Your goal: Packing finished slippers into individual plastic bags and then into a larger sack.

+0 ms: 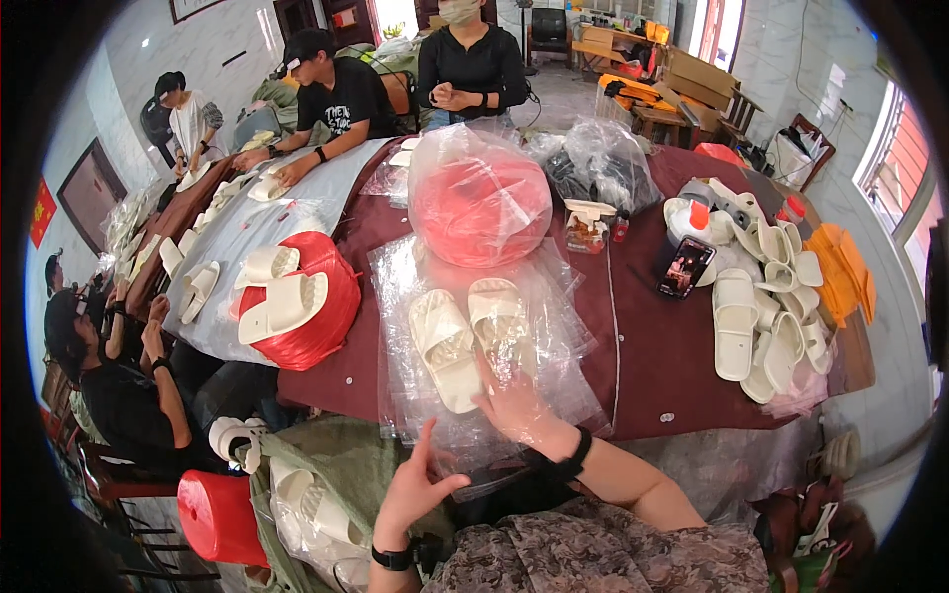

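Two cream slippers lie side by side at the middle of the table, within clear plastic. The left slipper (445,346) shows whole, its toe pointing away from me. My right hand (519,405) is closed over the heel end of the right slipper (497,311), with clear film glinting across the fingers. That heel is hidden by the hand. Beneath the pair spreads a stack of clear plastic bags (400,381). My left hand (420,489) is just off the table's near edge, thumb and fingers apart, holding nothing, close to the bags' lower edge.
A plastic-wrapped red bundle (481,212) stands beyond the slippers. Leftward, slippers rest on a red twine roll (326,321). A slipper pile (781,296), a phone (686,267) and a bottle (690,219) are at right. Several people sit or stand around; a red stool (213,519) is at lower left.
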`<state>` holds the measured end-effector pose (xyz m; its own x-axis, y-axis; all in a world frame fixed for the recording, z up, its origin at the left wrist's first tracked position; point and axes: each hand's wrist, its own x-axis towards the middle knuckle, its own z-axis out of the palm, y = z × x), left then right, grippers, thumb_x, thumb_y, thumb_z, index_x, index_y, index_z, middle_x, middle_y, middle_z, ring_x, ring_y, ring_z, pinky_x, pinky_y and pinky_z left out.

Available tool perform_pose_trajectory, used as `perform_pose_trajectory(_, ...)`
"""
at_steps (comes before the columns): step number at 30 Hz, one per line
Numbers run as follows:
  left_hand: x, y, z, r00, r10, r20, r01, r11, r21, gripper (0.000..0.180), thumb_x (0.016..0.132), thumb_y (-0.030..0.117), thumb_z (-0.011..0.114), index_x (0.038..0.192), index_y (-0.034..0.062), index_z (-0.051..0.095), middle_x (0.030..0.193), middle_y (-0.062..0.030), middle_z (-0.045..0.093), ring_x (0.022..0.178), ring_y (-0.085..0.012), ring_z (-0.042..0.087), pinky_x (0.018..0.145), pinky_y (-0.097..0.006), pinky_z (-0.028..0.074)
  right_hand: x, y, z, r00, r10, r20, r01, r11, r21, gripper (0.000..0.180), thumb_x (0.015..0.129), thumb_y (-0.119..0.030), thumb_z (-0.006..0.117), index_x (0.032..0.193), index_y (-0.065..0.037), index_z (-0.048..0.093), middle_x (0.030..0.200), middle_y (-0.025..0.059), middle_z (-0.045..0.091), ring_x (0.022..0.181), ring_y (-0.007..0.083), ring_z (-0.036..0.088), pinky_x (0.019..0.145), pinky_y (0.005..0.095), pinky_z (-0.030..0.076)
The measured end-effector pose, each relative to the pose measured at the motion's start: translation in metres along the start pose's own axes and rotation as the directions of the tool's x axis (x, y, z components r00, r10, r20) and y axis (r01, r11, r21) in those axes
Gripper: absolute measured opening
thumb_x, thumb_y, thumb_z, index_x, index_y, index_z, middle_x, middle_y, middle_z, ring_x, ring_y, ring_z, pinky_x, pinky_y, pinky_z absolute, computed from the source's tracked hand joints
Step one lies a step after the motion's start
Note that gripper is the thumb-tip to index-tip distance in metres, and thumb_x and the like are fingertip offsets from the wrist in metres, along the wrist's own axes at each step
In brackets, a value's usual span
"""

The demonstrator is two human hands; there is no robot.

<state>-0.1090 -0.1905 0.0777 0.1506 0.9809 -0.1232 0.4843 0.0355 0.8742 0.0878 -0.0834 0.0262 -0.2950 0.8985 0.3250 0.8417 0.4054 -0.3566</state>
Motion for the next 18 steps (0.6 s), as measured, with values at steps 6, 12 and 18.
perform_pose_trajectory(6,0.009,-0.046,-0.023,0.949,0.047,-0.313,-0.194,0.868,-0.457,0.056,0.085,0.002,0.06,0.138,0.0035,0.043,0.113,-0.0054,0.06,0.097,-0.0151,0.057,0.077,-0.027,0.046,-0.045,0.022,-0.105,0.777,-0.552,0.304,0.186,0.662,0.726,0.047,0.088,-0.022,0.066,0.128,-0.001,0.054,0.122,0.0202,0.058,0.109,0.0295,0.059,0.089,0.0373,0.048)
perform_pose_trajectory(12,0.022,-0.033,-0.013,0.858,0.325,-0.398,-0.176,0.914,0.366,0.056,0.079,-0.004,0.06,0.133,0.0038,0.048,0.135,-0.0136,0.049,0.121,-0.031,0.05,0.094,-0.037,0.044,-0.053,0.079,-0.145,0.975,0.176,-0.139,-0.107,0.91,0.401,0.027,0.08,-0.005,0.066,0.107,-0.007,0.066,0.097,0.0059,0.067,0.079,0.0186,0.062,0.068,0.0301,0.05)
perform_pose_trajectory(18,0.035,-0.047,0.001,0.814,0.532,-0.232,-0.371,0.785,0.497,0.037,0.072,0.001,0.072,0.107,0.0109,0.068,0.141,-0.0142,0.046,0.128,-0.0363,0.045,0.102,-0.043,0.042,-0.057,0.092,-0.106,0.984,-0.17,-0.046,0.174,0.981,0.084,0.038,0.076,-0.006,0.066,0.114,-0.012,0.063,0.13,0.0086,0.054,0.117,0.0304,0.048,0.096,0.0397,0.043)
